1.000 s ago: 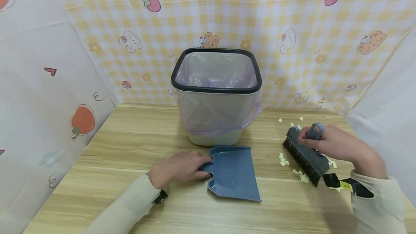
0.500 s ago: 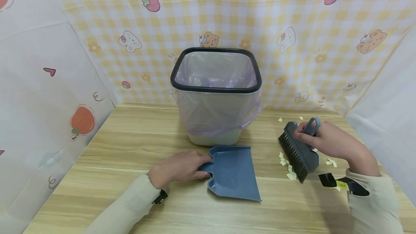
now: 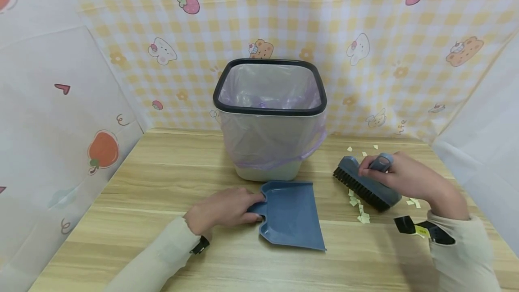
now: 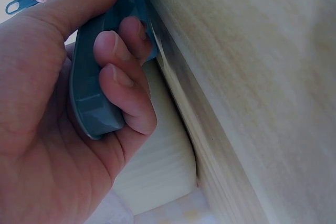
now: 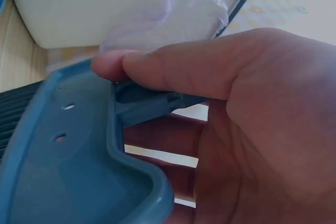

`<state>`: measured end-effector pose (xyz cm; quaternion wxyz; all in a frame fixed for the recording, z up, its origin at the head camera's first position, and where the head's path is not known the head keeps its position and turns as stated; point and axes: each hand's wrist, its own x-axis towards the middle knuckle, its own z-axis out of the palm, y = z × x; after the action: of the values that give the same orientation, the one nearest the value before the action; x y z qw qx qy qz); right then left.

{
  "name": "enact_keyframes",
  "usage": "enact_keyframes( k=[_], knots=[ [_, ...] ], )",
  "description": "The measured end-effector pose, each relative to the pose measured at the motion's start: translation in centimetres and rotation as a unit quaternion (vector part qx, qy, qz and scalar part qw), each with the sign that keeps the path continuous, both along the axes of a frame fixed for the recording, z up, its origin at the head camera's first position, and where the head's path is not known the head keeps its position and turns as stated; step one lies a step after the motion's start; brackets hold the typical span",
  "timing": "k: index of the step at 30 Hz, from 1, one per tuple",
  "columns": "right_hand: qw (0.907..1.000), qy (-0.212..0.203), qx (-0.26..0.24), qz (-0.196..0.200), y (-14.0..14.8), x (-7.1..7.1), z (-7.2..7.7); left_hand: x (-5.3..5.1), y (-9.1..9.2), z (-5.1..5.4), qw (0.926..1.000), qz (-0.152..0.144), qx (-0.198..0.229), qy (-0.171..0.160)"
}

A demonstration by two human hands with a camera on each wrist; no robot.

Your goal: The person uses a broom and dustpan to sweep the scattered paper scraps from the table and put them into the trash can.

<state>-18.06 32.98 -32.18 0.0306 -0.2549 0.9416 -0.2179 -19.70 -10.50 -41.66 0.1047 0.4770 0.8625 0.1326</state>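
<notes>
Flat on the table lies a blue-grey dustpan, its wide lip facing right. My left hand grips its handle, fingers curled round it in the left wrist view. On the right, my right hand holds a blue-grey hand brush by its handle, the thumb lying along it in the right wrist view. Dark bristles point down and to the left, at the table. Small pale-yellow paper scraps lie beside and in front of the bristles, apart from the dustpan. Scraps under the brush are hidden.
A white trash bin with a black rim and a purple-tinted liner stands just behind the dustpan. More paper scraps lie right of the brush and several behind it. A checked cloth hangs behind the wooden table.
The right hand has moved left with the brush, which also turned, its far end nearing the dustpan. Some scraps have shifted left. The left hand and the dustpan have stayed put.
</notes>
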Motion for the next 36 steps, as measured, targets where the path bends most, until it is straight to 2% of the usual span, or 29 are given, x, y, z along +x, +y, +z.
enact_keyframes(
  k=[5, 9, 13, 16, 20, 26, 32, 34, 36],
  knots=[
    [0.9988, -0.046, 0.000, 0.016, -0.4, 0.1, 0.1, 0.0, 0.0, 0.0, 1.0000, 0.000, 0.002, 0.002],
    [0.9981, -0.060, -0.007, 0.013, -0.3, 0.3, 0.4, 0.1, 0.0, 0.0, 1.0000, 0.000, 0.004, 0.004],
    [0.9991, -0.034, 0.012, -0.022, -0.1, 0.6, 0.7, 0.1, 0.0, 0.0, 1.0000, 0.000, 0.000, 0.008],
    [0.9976, 0.007, 0.051, -0.047, -0.1, 1.0, 0.9, 0.1, 0.1, 0.1, 0.9999, 0.003, -0.007, 0.014],
    [0.9935, 0.018, 0.086, -0.073, -0.6, 1.5, 1.0, 0.2, 0.1, 0.2, 0.9997, 0.011, -0.015, 0.014],
    [0.9933, -0.023, 0.080, -0.081, -1.8, 1.8, 0.8, 0.3, 0.1, 0.4, 0.9996, 0.016, -0.020, 0.016],
    [0.9929, -0.102, 0.038, -0.049, -2.3, 1.5, 0.4, 0.2, 0.0, 0.3, 0.9999, 0.011, -0.009, 0.009],
    [0.9924, -0.113, 0.029, -0.038, -2.5, 1.3, 0.2, 0.2, 0.0, 0.3, 0.9999, 0.009, -0.006, 0.006],
    [0.9934, -0.107, 0.028, -0.030, -2.6, 1.2, 0.1, 0.2, 0.0, 0.3, 0.9999, 0.012, -0.008, 0.003]
  ],
)
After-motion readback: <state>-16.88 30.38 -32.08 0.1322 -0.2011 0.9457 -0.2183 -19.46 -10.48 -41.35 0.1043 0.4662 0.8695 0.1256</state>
